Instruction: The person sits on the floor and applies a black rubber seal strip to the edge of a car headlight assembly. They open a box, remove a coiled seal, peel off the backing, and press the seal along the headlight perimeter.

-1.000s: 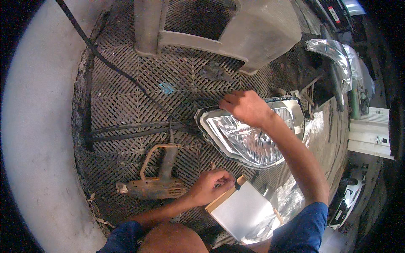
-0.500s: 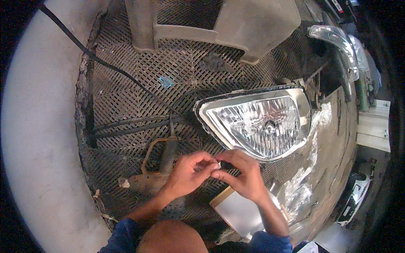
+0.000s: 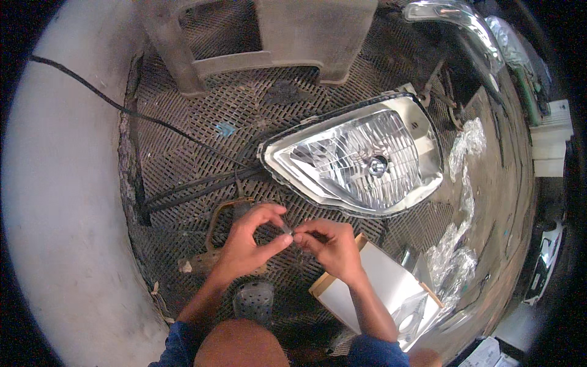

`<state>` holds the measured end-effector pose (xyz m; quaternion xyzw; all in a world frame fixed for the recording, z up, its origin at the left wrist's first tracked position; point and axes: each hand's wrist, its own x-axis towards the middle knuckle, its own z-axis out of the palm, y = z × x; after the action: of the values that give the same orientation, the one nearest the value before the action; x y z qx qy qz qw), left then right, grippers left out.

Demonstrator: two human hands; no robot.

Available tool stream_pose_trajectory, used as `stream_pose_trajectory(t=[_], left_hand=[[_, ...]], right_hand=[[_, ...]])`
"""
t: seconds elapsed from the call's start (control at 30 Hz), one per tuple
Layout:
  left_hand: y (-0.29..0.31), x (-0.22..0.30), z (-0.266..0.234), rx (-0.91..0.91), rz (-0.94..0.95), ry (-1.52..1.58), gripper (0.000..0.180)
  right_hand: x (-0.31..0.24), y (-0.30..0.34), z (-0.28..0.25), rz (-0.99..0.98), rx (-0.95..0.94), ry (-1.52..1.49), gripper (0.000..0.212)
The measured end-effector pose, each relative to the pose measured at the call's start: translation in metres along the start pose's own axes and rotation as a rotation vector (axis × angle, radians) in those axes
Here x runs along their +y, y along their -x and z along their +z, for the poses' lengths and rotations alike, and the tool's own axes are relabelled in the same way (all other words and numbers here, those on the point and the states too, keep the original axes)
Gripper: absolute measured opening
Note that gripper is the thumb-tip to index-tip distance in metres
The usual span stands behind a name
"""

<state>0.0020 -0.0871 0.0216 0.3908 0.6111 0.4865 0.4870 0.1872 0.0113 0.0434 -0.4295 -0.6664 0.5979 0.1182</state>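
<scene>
My left hand (image 3: 249, 241) and my right hand (image 3: 333, 246) meet in front of me, fingertips close together. Between them is something small and dark, too little to make out. Both hands pinch with thumb and forefinger. Just beyond lies a car headlight (image 3: 361, 165), its clear ribbed lens facing up and a dark strip of sealant around its rim. Under my left hand, partly hidden, a worn pistol-grip tool (image 3: 214, 226) with an orange-edged handle rests on the mat.
A dusty plastic stool (image 3: 293, 43) stands at the far side of the slotted mat (image 3: 177, 140). A black cable (image 3: 162, 124) crosses on the left. To the right are a white-lined cardboard box (image 3: 361, 284), crumpled foil (image 3: 455, 269) and another lamp (image 3: 477, 30).
My view has shifted, so the headlight sits further left and appears tilted. My hands have drawn slightly apart, and the left fingers have opened wider around the small thing.
</scene>
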Motion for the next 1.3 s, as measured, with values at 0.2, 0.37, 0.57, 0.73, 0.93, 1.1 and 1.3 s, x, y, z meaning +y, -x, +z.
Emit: stream_pose_trajectory(t=[0.2,0.37,0.57,0.73,0.93,1.1,1.3], left_hand=[[0.007,0.023,0.001,-0.350,-0.101,-0.009,0.045],[0.020,0.010,0.005,-0.323,-0.245,0.244,0.049],[0.018,-0.002,0.024,-0.320,-0.082,0.182,0.045],[0.018,-0.026,0.036,-0.319,-0.207,0.083,0.034],[0.028,-0.039,0.035,-0.425,-0.237,0.107,0.022],[0.032,-0.029,0.043,-0.429,-0.278,0.140,0.022],[0.030,-0.021,0.057,-0.400,-0.233,0.090,0.020]], right_hand=[[-0.012,0.022,-0.016,-0.092,-0.039,0.001,0.014],[-0.012,0.032,-0.016,0.093,0.032,-0.071,0.015],[0.003,0.046,-0.010,0.154,0.096,-0.234,0.015],[0.024,0.063,-0.013,0.136,0.045,-0.152,0.013],[0.031,0.085,-0.014,0.077,0.054,-0.082,0.018],[0.034,0.098,-0.018,0.018,0.062,-0.145,0.016],[0.034,0.105,-0.022,-0.173,0.160,0.053,0.017]])
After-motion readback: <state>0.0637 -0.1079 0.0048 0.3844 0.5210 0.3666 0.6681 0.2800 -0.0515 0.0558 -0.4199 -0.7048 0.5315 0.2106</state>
